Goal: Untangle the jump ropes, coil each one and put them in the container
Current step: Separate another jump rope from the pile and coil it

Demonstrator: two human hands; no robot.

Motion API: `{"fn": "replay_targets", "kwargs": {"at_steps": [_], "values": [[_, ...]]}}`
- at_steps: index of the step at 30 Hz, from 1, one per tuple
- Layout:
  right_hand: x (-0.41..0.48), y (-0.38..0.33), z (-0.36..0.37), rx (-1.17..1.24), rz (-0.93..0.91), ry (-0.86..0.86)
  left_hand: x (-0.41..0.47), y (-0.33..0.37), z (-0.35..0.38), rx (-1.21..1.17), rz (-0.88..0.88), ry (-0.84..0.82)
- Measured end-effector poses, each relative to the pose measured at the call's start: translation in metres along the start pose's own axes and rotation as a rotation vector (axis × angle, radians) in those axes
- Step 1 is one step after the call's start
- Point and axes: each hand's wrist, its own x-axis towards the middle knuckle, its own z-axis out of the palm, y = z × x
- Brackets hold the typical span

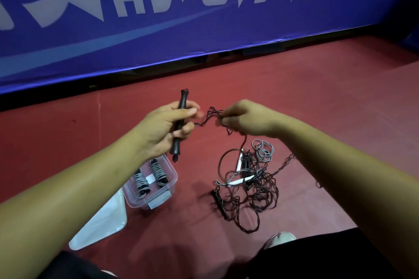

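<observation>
- Head view: left hand (163, 127) grips a dark handle (183, 99) upright; right hand (244, 120) pinches its kinked rope (209, 114) just beside.
- From the right hand the rope drops into a tangle (256, 190) on the floor (306, 97) below, mixed with a grey rope (264, 149).
- Container (172, 179), below the left hand, holds two coiled ropes (140, 181).
- My judgement: hold the handle steady, feed the rope through the right fingers and tease loops open loosely; yanking would likely tighten the knots.
</observation>
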Motion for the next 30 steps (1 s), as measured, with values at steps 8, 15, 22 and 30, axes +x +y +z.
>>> {"fn": "replay_targets", "kwargs": {"at_steps": [8,15,22,30], "values": [[-0.006,-0.024,0.008,0.17,-0.18,-0.008,0.001,0.003,0.007,0.613,-0.01,0.016],[0.007,0.053,0.005,0.161,0.075,-0.12,0.014,0.029,-0.038,-0.035,0.018,0.322],[0.008,0.058,0.009,0.04,0.132,-0.019,0.021,0.015,-0.066,0.573,-0.061,0.515],[0.012,-0.012,0.023,0.006,-0.05,-0.041,-0.007,0.015,0.007,0.737,-0.042,0.021]]}}
